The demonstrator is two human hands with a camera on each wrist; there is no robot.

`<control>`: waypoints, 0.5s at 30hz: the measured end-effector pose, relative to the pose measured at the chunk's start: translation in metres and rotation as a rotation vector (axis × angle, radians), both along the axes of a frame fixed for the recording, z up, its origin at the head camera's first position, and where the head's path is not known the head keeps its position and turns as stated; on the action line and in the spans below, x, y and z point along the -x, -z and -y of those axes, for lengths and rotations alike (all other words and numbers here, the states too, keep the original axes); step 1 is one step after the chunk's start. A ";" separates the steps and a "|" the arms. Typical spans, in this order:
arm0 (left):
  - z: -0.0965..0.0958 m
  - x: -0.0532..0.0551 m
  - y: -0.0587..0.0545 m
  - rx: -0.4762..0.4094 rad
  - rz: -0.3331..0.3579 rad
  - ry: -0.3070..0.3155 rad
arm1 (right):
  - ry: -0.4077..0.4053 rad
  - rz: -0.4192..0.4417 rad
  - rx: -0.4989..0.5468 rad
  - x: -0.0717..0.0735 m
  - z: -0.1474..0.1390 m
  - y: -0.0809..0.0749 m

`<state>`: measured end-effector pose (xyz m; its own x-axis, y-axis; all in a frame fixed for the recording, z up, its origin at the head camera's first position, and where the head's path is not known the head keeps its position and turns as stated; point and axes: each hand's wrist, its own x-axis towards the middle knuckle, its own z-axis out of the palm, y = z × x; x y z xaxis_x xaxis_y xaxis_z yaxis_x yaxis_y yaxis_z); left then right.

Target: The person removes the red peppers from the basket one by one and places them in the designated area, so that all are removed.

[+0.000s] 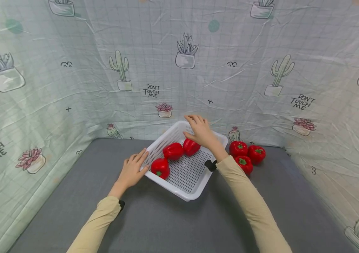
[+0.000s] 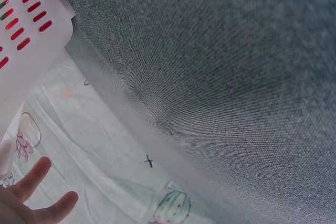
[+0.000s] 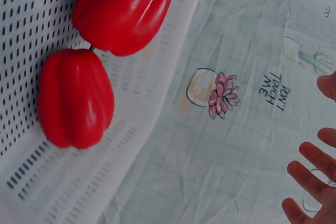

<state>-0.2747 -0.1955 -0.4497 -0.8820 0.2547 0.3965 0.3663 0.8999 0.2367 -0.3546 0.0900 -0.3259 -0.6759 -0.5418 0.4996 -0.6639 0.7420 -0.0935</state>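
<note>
- At the centre of the frame lies the white basket [image 1: 185, 175], between the two hands; its longer sides appear to run from lower left to upper right.
- Right hand [image 1: 199, 131]: over the basket's upper part, directly above the upper pepper [image 1: 191, 147]. Its fingers [image 3: 307, 178] are spread and hold nothing. Contact with the far rim cannot be confirmed.
- Left hand [image 1: 132, 170]: at the basket's left corner, fingers extended at the rim, thumb near the front edge. No pinch on the rim is evident.
- Basket contents: three red peppers. Besides the upper pepper, a middle pepper [image 1: 173, 151] lies on its side, long axis close to level across the frame; a lower pepper [image 1: 160, 168] sits at the left corner, stem towards the bottom of the frame.
- Outside the basket, right of centre: three loose peppers [image 1: 256, 154] in a close cluster on the table [image 1: 154, 225], stems upward. The right arm is the nearer; its sleeve [image 1: 248, 193] passes just beside the lowest of them, while the right hand is to their upper left.
</note>
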 end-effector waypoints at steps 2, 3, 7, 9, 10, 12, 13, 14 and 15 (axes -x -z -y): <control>0.000 0.000 -0.001 0.000 -0.007 0.002 | 0.023 0.013 -0.001 0.006 0.008 0.002; 0.000 -0.001 -0.001 -0.002 -0.009 0.001 | 0.035 0.022 -0.003 0.009 0.012 0.004; 0.000 -0.001 -0.002 0.000 -0.012 0.000 | 0.078 0.048 -0.014 0.019 0.026 0.013; 0.000 -0.001 -0.002 0.001 -0.012 0.001 | 0.090 0.064 -0.009 0.023 0.032 0.019; 0.000 -0.001 -0.001 0.002 -0.012 0.000 | 0.094 0.075 -0.005 0.024 0.034 0.022; 0.000 -0.001 -0.001 0.002 -0.011 0.001 | 0.104 0.091 0.000 0.026 0.039 0.028; -0.001 -0.001 -0.001 0.002 -0.011 0.001 | 0.107 0.100 0.002 0.027 0.041 0.031; -0.001 -0.001 -0.001 0.003 -0.011 0.001 | 0.105 0.114 0.008 0.028 0.042 0.035; -0.001 -0.001 -0.001 0.000 -0.011 0.001 | 0.106 0.125 0.007 0.030 0.044 0.038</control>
